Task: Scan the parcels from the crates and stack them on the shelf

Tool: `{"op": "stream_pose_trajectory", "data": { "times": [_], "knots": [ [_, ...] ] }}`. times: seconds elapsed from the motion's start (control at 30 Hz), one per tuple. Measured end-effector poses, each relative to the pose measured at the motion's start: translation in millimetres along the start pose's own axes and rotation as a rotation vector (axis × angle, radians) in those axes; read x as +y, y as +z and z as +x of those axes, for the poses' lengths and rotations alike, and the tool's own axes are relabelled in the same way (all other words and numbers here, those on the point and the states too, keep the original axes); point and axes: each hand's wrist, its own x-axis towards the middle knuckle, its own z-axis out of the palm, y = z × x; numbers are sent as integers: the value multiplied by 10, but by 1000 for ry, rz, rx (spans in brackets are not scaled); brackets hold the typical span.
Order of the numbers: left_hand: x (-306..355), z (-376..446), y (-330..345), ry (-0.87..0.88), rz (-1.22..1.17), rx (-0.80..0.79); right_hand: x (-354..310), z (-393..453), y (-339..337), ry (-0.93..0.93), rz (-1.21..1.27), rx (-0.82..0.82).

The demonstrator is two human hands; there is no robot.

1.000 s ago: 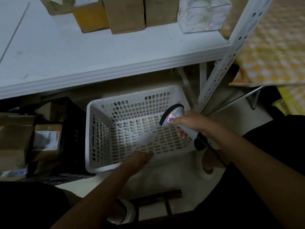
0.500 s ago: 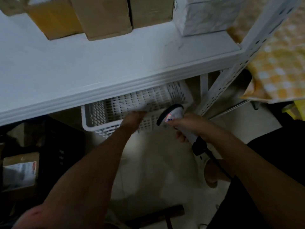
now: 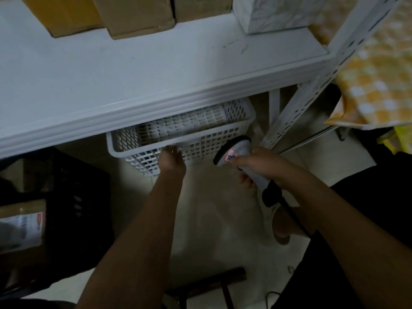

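An empty white slotted crate (image 3: 133, 152) sits on the floor, mostly tucked under the white shelf (image 3: 156, 74). My left hand (image 3: 171, 161) presses against the crate's front wall near the rim with straight fingers. My right hand (image 3: 260, 166) grips a white and black handheld scanner (image 3: 231, 150), held just right of the crate with its cable trailing down. Brown cardboard parcels (image 3: 138, 16) and a white patterned box (image 3: 274, 12) stand at the back of the shelf.
A black crate (image 3: 78, 197) on the left holds a brown labelled parcel (image 3: 22, 226). A perforated white shelf post (image 3: 312, 85) rises on the right, beside a yellow checked cloth (image 3: 379, 81). A dark wooden frame (image 3: 211, 284) lies on the floor near me.
The white crate has slid back under the shelf with my left hand against it. My right hand has kept the scanner in about the same place.
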Motion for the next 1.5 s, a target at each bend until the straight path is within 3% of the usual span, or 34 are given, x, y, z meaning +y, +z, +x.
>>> {"op": "stream_pose_trajectory", "data": {
  "times": [0.1, 0.23, 0.3, 0.43, 0.73, 1.1, 1.2, 1.5],
  "knots": [
    [3, 63, -1, 8, -103, 58, -3, -15, -36, -1, 1, 3],
    [49, 152, 18, -2, -239, -4, -54, -24, -45, -2, 16, -1],
    [102, 182, 55, -41, -190, 24, -82, -27, -21, -20, 14, -1],
    [49, 139, 21, -107, -370, -87, -154, -66, 26, -65, -18, -2],
    [-131, -639, -593, 232, 226, -337, -299, -413, 353, -126, -60, -39],
    [65, -869, -2465, 422, 914, 72, -457, -912, 1063, -303, -112, -185],
    [17, -832, -2917, 385, 1100, 172, -510, -988, 1228, -314, -134, -204],
    [-169, -865, -3508, 150, 1160, 233, -692, -1043, 1502, -358, -186, -275]
  ]
}}
